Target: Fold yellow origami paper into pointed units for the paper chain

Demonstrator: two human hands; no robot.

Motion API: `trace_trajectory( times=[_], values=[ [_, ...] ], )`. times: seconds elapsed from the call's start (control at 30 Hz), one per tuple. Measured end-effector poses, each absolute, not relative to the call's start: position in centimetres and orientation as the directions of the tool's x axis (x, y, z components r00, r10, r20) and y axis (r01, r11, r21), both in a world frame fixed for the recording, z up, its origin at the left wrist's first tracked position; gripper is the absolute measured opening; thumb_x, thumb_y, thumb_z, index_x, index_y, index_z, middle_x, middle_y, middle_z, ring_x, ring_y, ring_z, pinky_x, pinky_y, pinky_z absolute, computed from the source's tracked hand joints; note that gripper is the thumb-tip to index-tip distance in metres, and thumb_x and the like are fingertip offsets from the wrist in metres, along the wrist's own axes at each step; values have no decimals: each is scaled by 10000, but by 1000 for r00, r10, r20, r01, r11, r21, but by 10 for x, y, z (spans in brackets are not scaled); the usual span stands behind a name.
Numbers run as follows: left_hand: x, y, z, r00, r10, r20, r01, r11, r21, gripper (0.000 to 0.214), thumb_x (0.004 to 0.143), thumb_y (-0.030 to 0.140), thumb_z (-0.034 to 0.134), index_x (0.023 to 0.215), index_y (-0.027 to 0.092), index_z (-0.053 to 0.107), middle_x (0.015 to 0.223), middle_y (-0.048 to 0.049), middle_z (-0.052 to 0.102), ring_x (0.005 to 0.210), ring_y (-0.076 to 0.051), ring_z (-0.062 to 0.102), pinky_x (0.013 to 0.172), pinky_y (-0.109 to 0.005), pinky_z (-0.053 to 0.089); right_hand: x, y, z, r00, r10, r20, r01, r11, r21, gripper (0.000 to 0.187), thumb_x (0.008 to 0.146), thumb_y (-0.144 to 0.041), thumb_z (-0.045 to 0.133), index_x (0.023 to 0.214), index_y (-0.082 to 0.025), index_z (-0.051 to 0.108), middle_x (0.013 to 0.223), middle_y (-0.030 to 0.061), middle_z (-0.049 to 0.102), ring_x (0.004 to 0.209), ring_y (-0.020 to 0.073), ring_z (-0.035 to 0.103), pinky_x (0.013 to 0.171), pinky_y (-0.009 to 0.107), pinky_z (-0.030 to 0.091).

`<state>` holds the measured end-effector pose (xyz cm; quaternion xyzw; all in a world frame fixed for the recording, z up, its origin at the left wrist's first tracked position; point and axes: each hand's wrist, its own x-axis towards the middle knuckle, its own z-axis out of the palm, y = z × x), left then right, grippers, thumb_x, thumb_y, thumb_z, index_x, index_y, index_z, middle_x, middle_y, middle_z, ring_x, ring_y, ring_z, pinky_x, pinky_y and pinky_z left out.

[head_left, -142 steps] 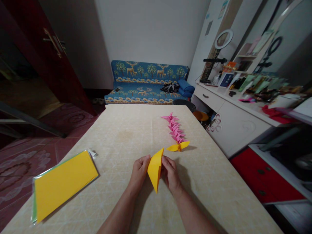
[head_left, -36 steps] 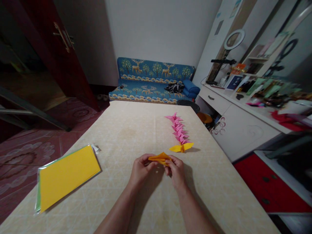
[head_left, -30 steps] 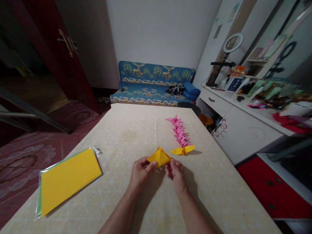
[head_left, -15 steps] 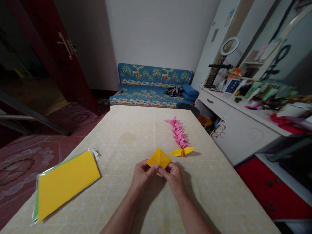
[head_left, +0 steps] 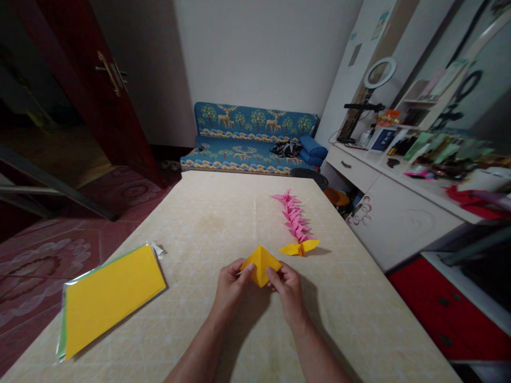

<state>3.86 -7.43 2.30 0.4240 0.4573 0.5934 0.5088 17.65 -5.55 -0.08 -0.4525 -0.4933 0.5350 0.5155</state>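
A folded yellow origami paper point(head_left: 261, 265), diamond-shaped with a crease down its middle, is held between both hands above the table. My left hand point(head_left: 232, 282) pinches its left corner, thumb on the front face. On the other side my right hand point(head_left: 286, 284) grips the right corner the same way, its fingers partly hidden behind the paper. Just beyond my right hand lies a yellow origami crane point(head_left: 300, 248) with spread wings. Several pink origami cranes point(head_left: 293, 215) form a row leading away from it.
A clear packet of yellow paper sheets point(head_left: 115, 298), with green beneath, lies on the left of the cloth-covered table point(head_left: 191, 213). Past the far edge stands a blue patterned sofa point(head_left: 247, 143). A white dresser point(head_left: 399, 197) crowded with bottles stands to the right.
Both thumbs have moved apart and up from the paper's bottom corner to its left and right sides. The lower point of the diamond now shows.
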Motion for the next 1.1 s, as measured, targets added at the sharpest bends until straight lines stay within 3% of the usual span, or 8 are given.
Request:
trace_trajectory(
  times=[0.17, 0.37, 0.6, 0.9, 1.1],
  values=[
    [38, -74, 23, -137, 989, 51, -173, -74, 982, 268, 746, 391, 640, 701, 133, 697, 601, -35, 607, 544, -131, 507, 519, -234, 386, 180, -57, 0, -63, 996, 67, -74, 62, -995, 236, 749, -372, 630, 729, -139, 603, 556, -31, 463, 531, 93, 416, 469, 181, 321],
    [34, -74, 24, -166, 986, 25, -209, -60, 976, 263, 686, 371, 701, 792, 131, 722, 750, -81, 685, 653, -178, 591, 618, -284, 458, 179, -61, 6, -180, 981, 75, -57, 66, -996, 227, 752, -366, 620, 715, -147, 571, 611, -24, 454, 557, 97, 393, 493, 194, 321],
    [27, -73, 24, -173, 985, 9, -181, -41, 983, 260, 660, 374, 723, 729, 123, 711, 685, -68, 661, 594, -157, 568, 536, -251, 435, 178, -63, 11, -251, 963, 100, -37, 94, -995, 235, 740, -360, 625, 656, -159, 536, 605, -33, 405, 566, 100, 380, 507, 196, 318],
    [27, -73, 23, -276, 960, -52, -225, -11, 974, 244, 626, 368, 742, 677, 136, 687, 602, -20, 628, 533, -117, 533, 504, -209, 400, 178, -65, 12, -297, 952, 69, -29, 63, -998, 185, 721, -302, 643, 647, -157, 555, 584, -42, 446, 539, 90, 396, 493, 191, 322],
    [30, -72, 22, -288, 953, -93, -296, 3, 955, 256, 650, 367, 727, 728, 130, 671, 634, -25, 633, 550, -121, 547, 526, -224, 422, 178, -64, 6, -307, 952, -12, -26, -21, -999, 268, 764, -357, 608, 608, -141, 576, 484, -40, 465, 415, 66, 371, 393, 186, 239]
  ],
)
